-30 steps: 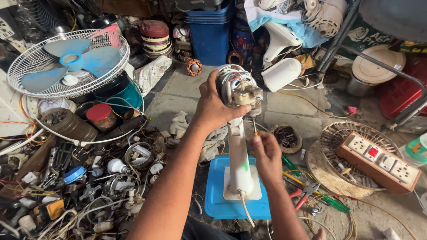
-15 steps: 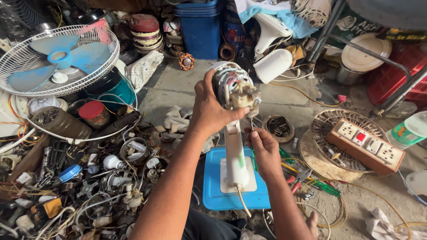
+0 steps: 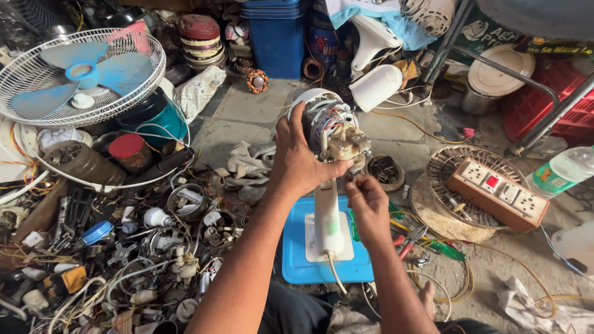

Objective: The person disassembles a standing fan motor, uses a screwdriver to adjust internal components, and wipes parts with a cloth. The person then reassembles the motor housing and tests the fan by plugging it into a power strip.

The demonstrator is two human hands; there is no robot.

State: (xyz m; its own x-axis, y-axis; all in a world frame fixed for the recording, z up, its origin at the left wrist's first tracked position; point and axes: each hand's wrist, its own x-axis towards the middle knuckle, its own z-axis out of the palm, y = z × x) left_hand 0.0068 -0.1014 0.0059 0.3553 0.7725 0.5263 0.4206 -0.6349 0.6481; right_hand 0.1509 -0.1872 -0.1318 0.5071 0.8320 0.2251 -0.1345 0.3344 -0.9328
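A table fan with its covers off stands upright on a blue base point(image 3: 297, 263), its white neck point(image 3: 327, 216) rising to the bare motor point(image 3: 331, 127) with coloured wires and a beige gear part. My left hand point(image 3: 297, 158) wraps around the motor from the left and steadies it. My right hand point(image 3: 368, 201) is just below the motor on its right side, fingers pinched at the underside of the gear part; whether it holds something small I cannot tell.
A white fan guard with blue blades point(image 3: 77, 77) lies far left above a heap of parts and wires point(image 3: 111, 247). Pliers and screwdrivers point(image 3: 421, 238) lie right of the base. A wooden socket board point(image 3: 498, 192) rests on a round grille. Blue bins point(image 3: 278, 34) stand behind.
The view has shifted slightly. My right hand has risen from the fan's neck to the underside of the motor. My left hand keeps its hold on the motor.
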